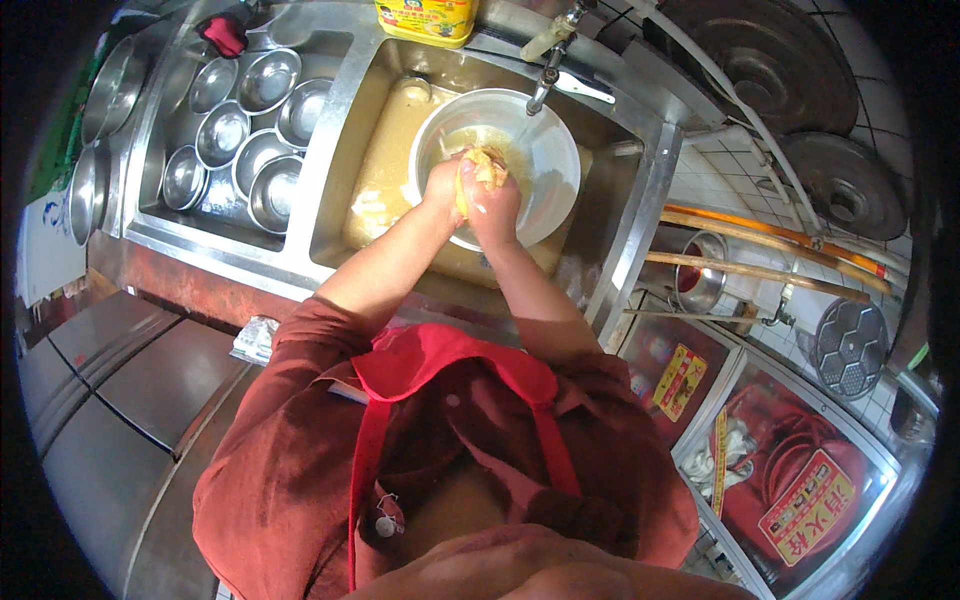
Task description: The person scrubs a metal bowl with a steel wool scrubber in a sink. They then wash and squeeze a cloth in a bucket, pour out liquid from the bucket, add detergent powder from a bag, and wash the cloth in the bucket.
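A yellow cloth (487, 166) is bunched up between my two hands, above a pale round basin (556, 210). My left hand (445, 184) grips it from the left side and my right hand (496, 202) from the right. Some of the cloth sticks out past my fingers and hangs between my palms. The basin, with cloudy liquid at its bottom, stands in the right-hand bowl of a stainless steel sink (328, 174). Murky yellowish water (379, 169) lies around it in the sink.
Several metal bowls (223, 135) fill the left sink bowl. A metal tap (538, 97) reaches over the basin's far rim. Behind stands a yellow plastic container (427, 21) beside a white-handled tool (589, 88). Wooden poles (757, 268) and a fire-hose cabinet (787, 465) are at right.
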The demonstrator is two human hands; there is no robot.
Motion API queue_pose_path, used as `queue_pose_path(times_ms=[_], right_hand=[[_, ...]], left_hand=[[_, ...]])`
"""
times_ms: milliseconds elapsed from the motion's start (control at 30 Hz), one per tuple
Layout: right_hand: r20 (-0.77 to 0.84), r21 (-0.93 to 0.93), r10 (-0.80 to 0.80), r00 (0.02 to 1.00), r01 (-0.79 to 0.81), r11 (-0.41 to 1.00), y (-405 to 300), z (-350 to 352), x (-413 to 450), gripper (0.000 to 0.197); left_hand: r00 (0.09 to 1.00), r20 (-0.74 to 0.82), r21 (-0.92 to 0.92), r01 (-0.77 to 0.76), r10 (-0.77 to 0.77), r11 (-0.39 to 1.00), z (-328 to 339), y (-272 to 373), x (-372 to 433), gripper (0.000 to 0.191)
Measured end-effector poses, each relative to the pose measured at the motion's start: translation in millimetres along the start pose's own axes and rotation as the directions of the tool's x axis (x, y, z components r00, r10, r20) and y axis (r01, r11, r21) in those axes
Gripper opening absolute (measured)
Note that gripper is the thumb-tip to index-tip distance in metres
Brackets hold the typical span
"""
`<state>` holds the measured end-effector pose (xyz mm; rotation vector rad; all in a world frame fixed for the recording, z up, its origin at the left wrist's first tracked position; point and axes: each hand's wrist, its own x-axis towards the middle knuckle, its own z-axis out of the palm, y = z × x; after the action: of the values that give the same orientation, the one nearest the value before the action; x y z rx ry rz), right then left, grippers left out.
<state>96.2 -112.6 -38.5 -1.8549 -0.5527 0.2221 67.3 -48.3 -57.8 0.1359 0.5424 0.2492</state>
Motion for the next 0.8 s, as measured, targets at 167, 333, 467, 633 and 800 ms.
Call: queue_pose_path(times_ms=[167, 333, 467, 633, 800], right_hand=[[-0.031, -0.359, -0.213, 0.977, 0.188, 0.914, 31, 4, 30, 0.021], [0.258, -0.669, 0.369, 0.893, -0.111, 0.735, 91, -7, 61, 0.027], [0.401, -0.802, 0.439, 0.804, 0.077, 0.592, 129, -7, 90, 0.031], [0.709, -0.703, 0.421, 0.566, 0.621, 0.348, 181, 27, 51, 0.038], [0.78, -0.576, 0.376, 0.5, 0.338, 0.745, 148, 66, 32, 0.032]], left_hand=[[0.967, -0.244, 0.261, -0.015, 0.08, 0.965, 1, 1, 8, 0.029], [0.957, -0.235, 0.779, 0.082, 0.169, 0.621, 12, 19, -3, 0.035], [0.93, 0.316, 0.84, -0.184, 0.186, -0.51, 10, 47, -23, 0.033], [0.718, 0.524, 0.723, -0.09, 0.459, -0.685, -3, 45, -22, 0.054], [0.749, 0.367, 0.869, -0.065, 0.551, -0.491, -17, 48, -18, 0.068]])
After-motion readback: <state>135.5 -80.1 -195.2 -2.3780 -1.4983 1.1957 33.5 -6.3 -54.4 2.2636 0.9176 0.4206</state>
